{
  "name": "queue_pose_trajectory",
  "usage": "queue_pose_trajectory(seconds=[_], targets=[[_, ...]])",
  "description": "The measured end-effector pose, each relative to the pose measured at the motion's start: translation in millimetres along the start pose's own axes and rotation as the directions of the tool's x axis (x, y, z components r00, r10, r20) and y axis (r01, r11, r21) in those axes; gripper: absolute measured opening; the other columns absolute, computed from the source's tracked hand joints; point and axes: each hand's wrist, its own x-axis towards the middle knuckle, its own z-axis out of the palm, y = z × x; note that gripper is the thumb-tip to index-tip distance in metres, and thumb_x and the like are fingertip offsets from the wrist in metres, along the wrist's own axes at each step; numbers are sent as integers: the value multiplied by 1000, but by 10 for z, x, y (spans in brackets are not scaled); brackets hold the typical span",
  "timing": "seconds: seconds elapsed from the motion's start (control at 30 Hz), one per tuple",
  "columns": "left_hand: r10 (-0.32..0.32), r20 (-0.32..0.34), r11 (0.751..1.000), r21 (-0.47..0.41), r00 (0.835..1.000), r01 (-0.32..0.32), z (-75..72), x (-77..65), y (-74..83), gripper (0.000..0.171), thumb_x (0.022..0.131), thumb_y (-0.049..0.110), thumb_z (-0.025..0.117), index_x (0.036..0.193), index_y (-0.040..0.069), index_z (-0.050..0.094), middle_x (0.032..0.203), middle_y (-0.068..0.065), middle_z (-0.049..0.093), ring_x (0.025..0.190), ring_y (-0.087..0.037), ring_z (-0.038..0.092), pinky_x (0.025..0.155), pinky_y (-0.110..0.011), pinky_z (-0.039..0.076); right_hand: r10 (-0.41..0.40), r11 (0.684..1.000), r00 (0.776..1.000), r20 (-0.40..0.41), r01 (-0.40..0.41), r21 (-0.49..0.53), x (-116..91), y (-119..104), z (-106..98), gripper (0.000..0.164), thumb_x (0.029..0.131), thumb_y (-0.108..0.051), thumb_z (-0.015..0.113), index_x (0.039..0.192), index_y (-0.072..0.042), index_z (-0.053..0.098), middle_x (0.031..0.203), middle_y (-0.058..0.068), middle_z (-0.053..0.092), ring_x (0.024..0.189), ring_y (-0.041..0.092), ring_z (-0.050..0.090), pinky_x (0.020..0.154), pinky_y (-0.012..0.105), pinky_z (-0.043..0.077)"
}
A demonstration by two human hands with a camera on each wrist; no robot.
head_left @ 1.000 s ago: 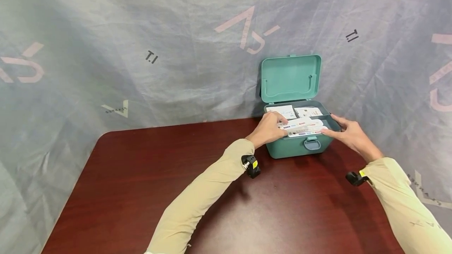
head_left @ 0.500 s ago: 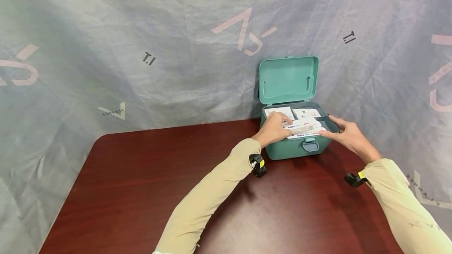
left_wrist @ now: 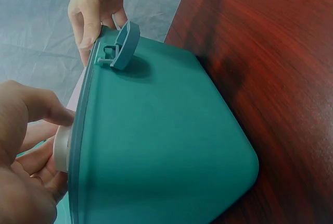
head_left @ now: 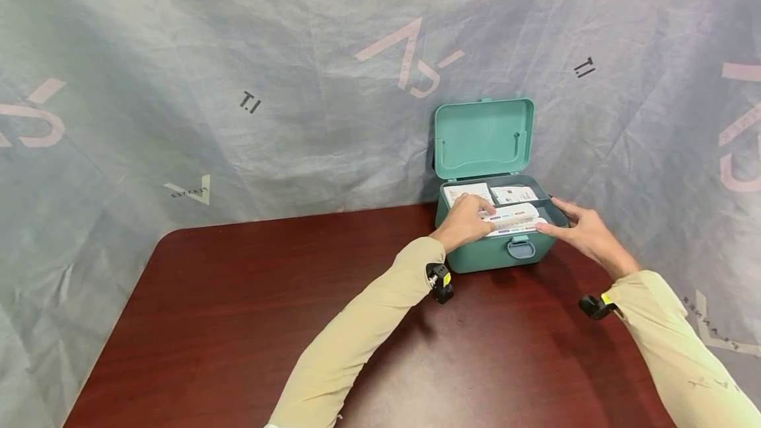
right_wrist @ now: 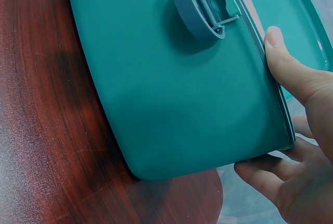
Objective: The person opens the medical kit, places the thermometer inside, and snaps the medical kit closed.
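Note:
A teal medicine box (head_left: pixel 484 257) stands on the table with its lid (head_left: pixel 483 139) raised. My left hand (head_left: pixel 468 222) reaches in over the front left rim and pinches a long white rounded-end case (head_left: pixel 511 214) with small coloured print. In the left wrist view, thumb and fingers close on the end of the white case (left_wrist: pixel 61 148) right at the rim. A second similar white case (head_left: pixel 516 228) lies along the front. My right hand (head_left: pixel 585 230) grips the box's right front corner, thumb on the rim and fingers round the side, as the right wrist view shows.
In the box's rear compartments sit a white printed carton (head_left: pixel 467 190) and some flat white packets (head_left: pixel 514 195). Dark red wooden table (head_left: pixel 267 296) spreads to the left and front. A grey printed cloth (head_left: pixel 333 104) hangs behind the box.
My left hand has moved slightly right and down along with the white case, which sits lower towards the front one. The right hand keeps its hold on the corner.

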Motion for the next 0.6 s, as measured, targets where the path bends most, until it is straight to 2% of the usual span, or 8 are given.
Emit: queue_pose_trajectory(seconds=[0.07, 0.13, 0.2, 0.3, 0.37, 0.43, 0.53, 0.6], targets=[[-3, 4, 1000, -2, 1000, 3, 28, 9, 2, 20, 78, 15, 71, 99, 12, 74, 104, 2, 66, 103, -12, 50, 84, -16, 38, 3, 1000, 1000, 2, -3, -4, 0, 0, 2, 89, 83, -41, 70, 147, 0, 24, 146, 36, 21, 126, 47, 37, 71, 4, 35], [1, 9, 1000, 1, 1000, -1, 55, 17, 5, 21, 78, 15, 71, 99, 13, 74, 103, 3, 66, 104, -12, 50, 85, -16, 38, 14, 1000, 1000, 8, -13, -11, -4, -4, 2, 90, 83, -42, 70, 148, -1, 23, 146, 35, 19, 127, 47, 36, 80, 13, 41], [9, 13, 1000, 7, 1000, -9, 80, 25, 3, 21, 78, 14, 71, 99, 13, 74, 103, 3, 67, 104, -12, 50, 86, -16, 38, 24, 1000, 1000, 16, -24, -9, -8, -8, 2, 90, 84, -43, 69, 149, -2, 22, 148, 34, 17, 129, 47, 33, 91, 28, 44], [6, 18, 1000, 28, 1000, -7, 101, 23, 0, 24, 76, 12, 71, 99, 13, 74, 104, 3, 66, 103, -12, 50, 85, -15, 38, 32, 999, 999, 22, -32, -4, -8, -16, 8, 91, 84, -43, 69, 149, -3, 20, 148, 34, 15, 130, 47, 31, 98, 51, 36], [-3, 21, 999, 38, 1000, 2, 105, 17, 1, 24, 75, 11, 71, 99, 13, 74, 104, 2, 66, 102, -12, 50, 85, -16, 38, 33, 999, 999, 24, -33, -1, -6, -19, 9, 91, 84, -43, 69, 149, -4, 20, 149, 33, 15, 131, 46, 31, 98, 50, 36], [-15, 20, 999, 47, 1000, 14, 108, 10, 6, 24, 75, 10, 71, 99, 14, 74, 104, 3, 66, 103, -11, 50, 84, -15, 39, 28, 1000, 999, 22, -27, -4, -4, -14, 7, 91, 84, -43, 69, 149, -3, 20, 149, 33, 16, 130, 45, 32, 95, 35, 42], [-26, 15, 998, 55, 1000, 25, 115, 9, 15, 21, 77, 11, 71, 98, 15, 74, 105, 4, 65, 104, -11, 51, 85, -16, 40, 28, 1000, 999, 26, -27, -8, 4, -6, 1, 92, 84, -44, 69, 150, -4, 19, 149, 33, 14, 131, 46, 30, 96, 35, 41], [-33, 7, 998, 61, 999, 33, 119, 12, 18, 20, 78, 12, 72, 98, 14, 74, 106, 3, 66, 105, -12, 52, 86, -17, 40, 31, 1000, 999, 34, -31, -1, 9, -4, -1, 92, 84, -44, 68, 150, -5, 18, 150, 32, 12, 132, 47, 28, 99, 41, 40]])
